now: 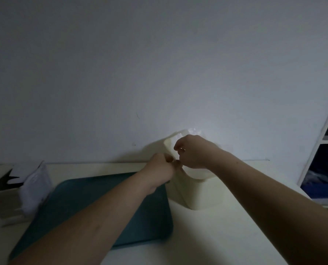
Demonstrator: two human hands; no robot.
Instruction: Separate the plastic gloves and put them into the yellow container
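The pale yellow container (199,196) stands on the table against the wall, right of centre. Both hands meet over its open top. My right hand (193,152) has curled fingers and holds a thin clear plastic glove (194,131), whose faint shiny edge shows just above the knuckles. My left hand (159,169) is at the container's left rim, its fingertips pinching the same film beside the right fingers. Most of the glove is hidden by the hands and the dim light.
A teal tray (102,203) lies on the cream table (226,236) under my left forearm. A clear packet of white plastic (35,190) stands at the left by a box. A white shelf unit (323,150) stands at the right edge.
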